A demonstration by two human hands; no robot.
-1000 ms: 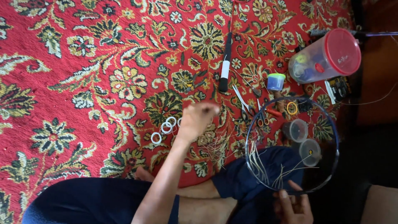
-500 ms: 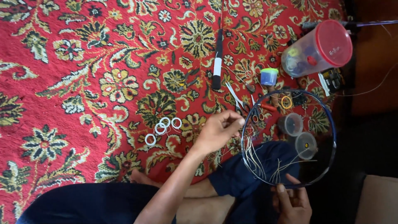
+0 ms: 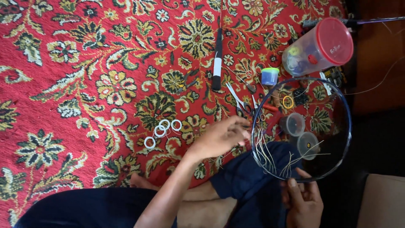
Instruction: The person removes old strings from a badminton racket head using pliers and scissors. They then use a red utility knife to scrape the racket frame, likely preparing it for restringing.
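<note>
My left hand (image 3: 221, 137) reaches across my knee, its fingertips bunched together at the left rim of a large dark wire hoop (image 3: 346, 109). Nothing shows between those fingers. My right hand (image 3: 301, 198) grips the hoop's lower rim, holding the hoop over my dark blue trouser leg (image 3: 249, 177). Several pale thin strands (image 3: 265, 154) hang from the rim inside the hoop. Several white rings (image 3: 162, 128) lie on the red floral carpet (image 3: 84, 63), left of my left hand.
Scissors (image 3: 236, 99) and a black pen (image 3: 217, 63) lie beyond my left hand. A clear jar with a red lid (image 3: 320, 46) lies on its side at the top right, a small blue pot (image 3: 270, 76) beside it. Two small clear cups (image 3: 292, 123) and a yellow ring (image 3: 288, 101) show through the hoop.
My left hand has moved right from beside the white rings to the hoop's left rim. The right hand keeps its hold on the hoop.
</note>
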